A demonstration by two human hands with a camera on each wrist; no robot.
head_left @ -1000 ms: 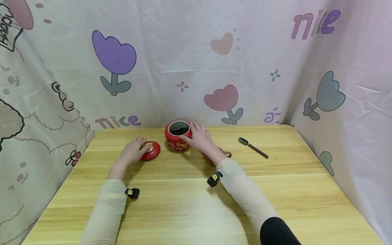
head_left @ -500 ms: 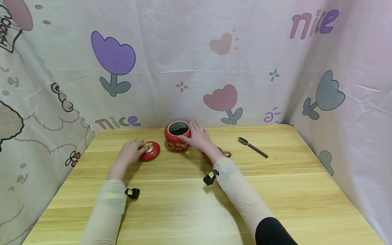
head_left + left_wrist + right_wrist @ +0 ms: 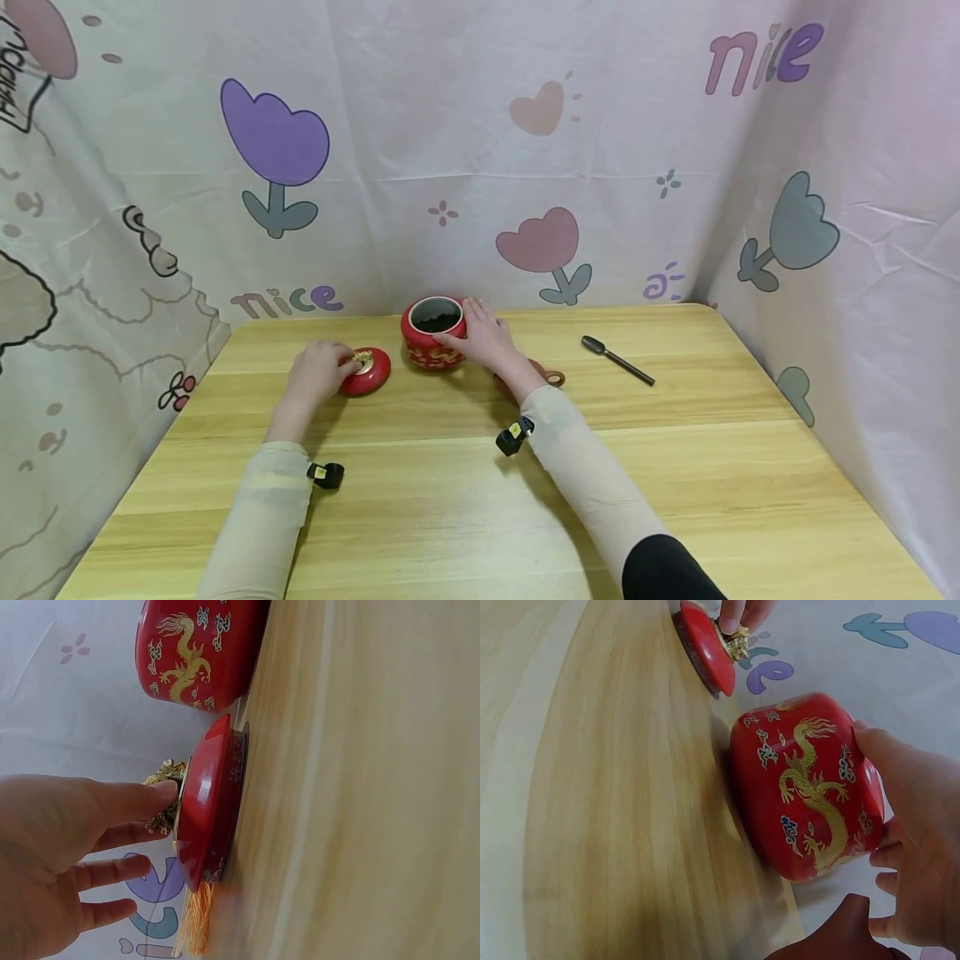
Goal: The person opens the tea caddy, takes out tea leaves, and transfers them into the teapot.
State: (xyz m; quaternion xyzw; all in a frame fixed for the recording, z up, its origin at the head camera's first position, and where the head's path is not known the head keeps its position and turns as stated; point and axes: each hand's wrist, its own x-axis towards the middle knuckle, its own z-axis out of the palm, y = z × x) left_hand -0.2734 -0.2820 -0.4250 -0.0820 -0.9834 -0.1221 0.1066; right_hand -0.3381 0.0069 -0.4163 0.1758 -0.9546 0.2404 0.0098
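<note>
My left hand [image 3: 318,371] pinches the gold knob [image 3: 166,796] of a red lid [image 3: 206,802] between thumb and fingers. The lid lies on the table, with an orange-yellow tassel [image 3: 196,919] at its side. Right of it stands a red jar [image 3: 806,787] with a gold dragon, its mouth uncovered and dark loose contents [image 3: 437,322] inside. My right hand [image 3: 487,337] holds the jar's right side, thumb near the front of the rim and fingers farther back. A reddish-brown clay teapot [image 3: 840,934] is partly hidden behind my right forearm.
A dark scoop [image 3: 617,360] with a long handle lies at the right on the wooden table [image 3: 450,500]. The teapot's looped handle [image 3: 555,378] shows beside my right wrist. A patterned cloth [image 3: 420,125] hangs behind and at both sides.
My left fingers have drawn in around the lid's knob. The right hand stays on the jar, its forearm shifted slightly left. Lid and jar stay in place.
</note>
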